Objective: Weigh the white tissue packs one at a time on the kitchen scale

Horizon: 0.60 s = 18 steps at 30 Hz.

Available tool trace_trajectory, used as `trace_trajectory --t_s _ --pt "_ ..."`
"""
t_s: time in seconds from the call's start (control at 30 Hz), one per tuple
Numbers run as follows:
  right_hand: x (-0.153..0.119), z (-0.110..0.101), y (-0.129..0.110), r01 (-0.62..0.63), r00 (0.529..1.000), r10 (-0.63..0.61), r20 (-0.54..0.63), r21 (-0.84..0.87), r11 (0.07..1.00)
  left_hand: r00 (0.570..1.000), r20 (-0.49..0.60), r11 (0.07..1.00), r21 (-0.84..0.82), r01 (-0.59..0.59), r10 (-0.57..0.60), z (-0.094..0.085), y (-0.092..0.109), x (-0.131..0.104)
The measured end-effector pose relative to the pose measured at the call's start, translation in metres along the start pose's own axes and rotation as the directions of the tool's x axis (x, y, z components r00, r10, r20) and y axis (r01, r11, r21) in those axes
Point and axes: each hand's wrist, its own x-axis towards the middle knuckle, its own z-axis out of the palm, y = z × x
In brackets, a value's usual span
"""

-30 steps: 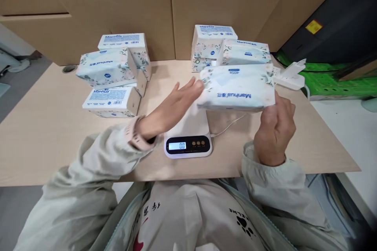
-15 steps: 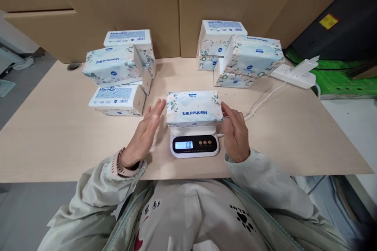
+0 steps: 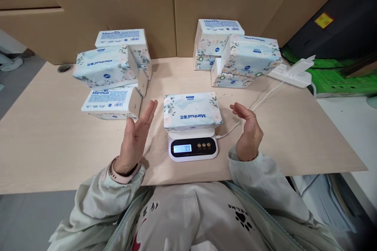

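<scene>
A pack of tissues (image 3: 193, 110) with floral print lies on the platform of a white digital kitchen scale (image 3: 193, 150), whose lit display appears to read 0.0. My left hand (image 3: 136, 137) is to the left of the pack, fingers stretched out and touching nothing. On the other side, my right hand (image 3: 249, 131) is raised apart from the pack, its fingers extended and slightly bent, with nothing in them. A thin white cable runs from the scale's right side.
Stacked tissue packs (image 3: 106, 66) stand at the back left, and another stack (image 3: 250, 57) at the back right. Beside the latter lies a white power strip (image 3: 291, 75). Cardboard boxes (image 3: 220, 11) wall off the table's (image 3: 53, 137) far edge.
Both hands have drawn away from the tissue pack, the right one farther to the right and the left one slightly left. The pack stays on the scale. The view has shifted a little.
</scene>
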Motion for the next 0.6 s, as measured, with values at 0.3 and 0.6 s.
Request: trace_trajectory --t_s 0.3,0.6 --pt "0.0005 -0.0005 0.0014 0.022 0.999 -0.022 0.023 0.005 1.0 0.999 0.033 0.999 -0.034 -0.003 0.004 0.0 -0.0043 -0.0009" --pt "0.0003 -0.0004 -0.0008 0.035 0.999 -0.036 0.034 0.028 0.999 0.999 0.036 1.0 -0.029 0.01 -0.009 0.0021 -0.0034 0.0"
